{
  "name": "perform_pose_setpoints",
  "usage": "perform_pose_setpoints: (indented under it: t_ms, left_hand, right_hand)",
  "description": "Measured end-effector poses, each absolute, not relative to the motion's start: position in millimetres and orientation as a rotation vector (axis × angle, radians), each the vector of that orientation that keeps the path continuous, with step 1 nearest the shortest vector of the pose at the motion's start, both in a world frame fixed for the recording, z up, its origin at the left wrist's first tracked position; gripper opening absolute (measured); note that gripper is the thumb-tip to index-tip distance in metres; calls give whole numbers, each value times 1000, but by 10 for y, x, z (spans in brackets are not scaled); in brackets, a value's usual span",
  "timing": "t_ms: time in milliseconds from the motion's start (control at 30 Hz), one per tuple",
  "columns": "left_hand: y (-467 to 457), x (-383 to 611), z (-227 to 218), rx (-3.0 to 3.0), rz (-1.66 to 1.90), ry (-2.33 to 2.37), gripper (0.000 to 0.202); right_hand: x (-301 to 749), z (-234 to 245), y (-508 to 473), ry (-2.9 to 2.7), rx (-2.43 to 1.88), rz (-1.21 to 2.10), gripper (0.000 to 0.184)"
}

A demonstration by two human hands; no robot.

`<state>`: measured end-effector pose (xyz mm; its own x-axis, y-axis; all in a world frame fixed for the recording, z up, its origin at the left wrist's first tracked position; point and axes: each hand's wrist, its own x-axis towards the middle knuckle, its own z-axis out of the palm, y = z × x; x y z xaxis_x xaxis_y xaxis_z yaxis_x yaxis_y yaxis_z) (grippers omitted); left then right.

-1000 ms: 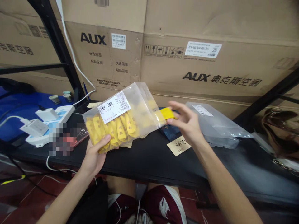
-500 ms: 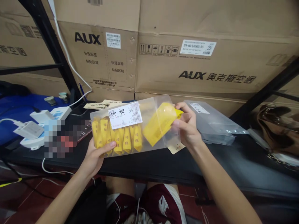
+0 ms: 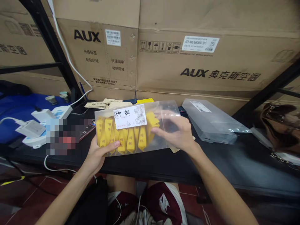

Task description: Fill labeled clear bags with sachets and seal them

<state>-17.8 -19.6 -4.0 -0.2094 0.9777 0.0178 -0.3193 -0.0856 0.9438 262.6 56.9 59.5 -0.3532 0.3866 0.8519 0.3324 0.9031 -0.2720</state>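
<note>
Left hand [image 3: 95, 156] grips the clear plastic bag [image 3: 160, 142] of yellow sachets [image 3: 131, 140] above the black surface [image 3: 145, 165]; right hand [image 3: 174, 131] lies open across the bag's front. Risk: a slack left grip or steep tilt could drop the bag or spill sachets.

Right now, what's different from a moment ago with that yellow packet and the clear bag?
The yellow sachet has gone from the right hand into the clear bag, and the bag has swung level. The left hand still grips the bag; the AUX cartons stayed put.
</note>
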Motion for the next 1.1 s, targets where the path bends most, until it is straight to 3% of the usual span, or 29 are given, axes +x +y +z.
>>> perform_pose_setpoints:
  t_ms: [100, 133, 300, 433, 567, 767, 1100]
  left_hand:
    - [-185, -176, -39, 899, 1541, 1075, 92]
    - [-184, -177, -41, 904, 1544, 1074, 91]
    - [-185, -194, -48, 873, 1565, 1045, 80]
    - [-172, -208, -23, 785, 1629, 1035, 74]
    - [-145, -238, 12, 625, 1716, 1005, 62]
    - [-131, -272, 8, 517, 1740, 953, 57]
    - [-154, -239, -9, 623, 1729, 949, 64]
  right_hand:
    - [2573, 537, 614, -1795, -602, -171, 5]
    - [2562, 525, 615, -1774, -620, -177, 12]
    - [2575, 588, 529, -1981, -589, 257, 14]
    - [2621, 653, 555, -1652, -551, 466, 14]
    - [2767, 512, 808, -1420, -766, 327, 10]
    - [2937, 183, 1451, -2058, -1092, -113, 20]
    - [2923, 174, 2045, -2297, -1144, -95, 23]
